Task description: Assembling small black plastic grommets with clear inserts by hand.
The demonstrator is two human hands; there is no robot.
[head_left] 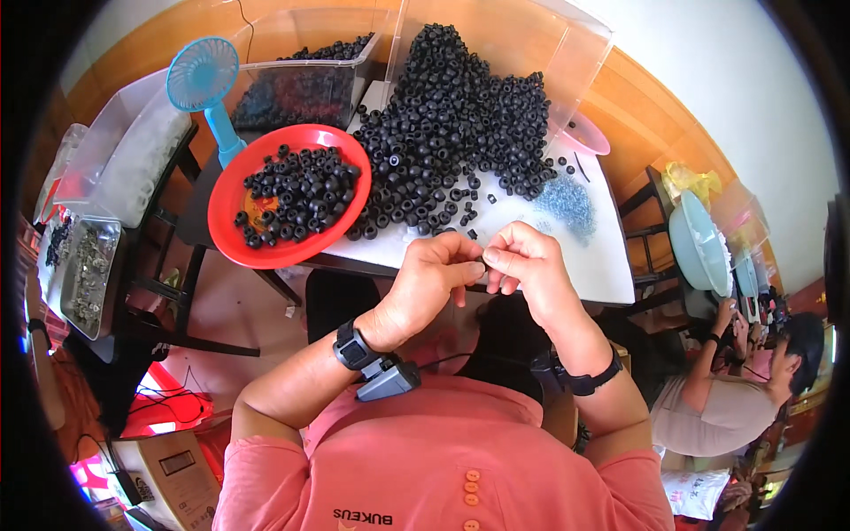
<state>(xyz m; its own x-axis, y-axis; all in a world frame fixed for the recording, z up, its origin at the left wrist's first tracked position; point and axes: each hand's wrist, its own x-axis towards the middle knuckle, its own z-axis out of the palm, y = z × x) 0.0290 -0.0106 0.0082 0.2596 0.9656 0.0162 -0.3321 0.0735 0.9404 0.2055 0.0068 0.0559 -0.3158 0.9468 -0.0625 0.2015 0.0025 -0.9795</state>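
My left hand (436,267) and my right hand (529,264) meet at the table's near edge, fingertips pinched together and touching. Whatever lies between them is too small or hidden to make out. Just beyond my hands, a big heap of small black ring-shaped parts (443,115) spills out of a tipped transparent bin (567,66) onto the white tabletop (611,257). To the left, a red plate (232,232) holds many more of these black parts. A small pile of tiny pale-blue transparent pieces (567,205) lies right of the heap.
A blue fan (204,75) stands behind the plate, beside a transparent box of black parts (297,93). Far left are a metal tray (88,274) and a plastic tub (133,168). A pink bowl (586,134) sits back right; another person (722,398) works at the right near a light-blue basin (697,239).
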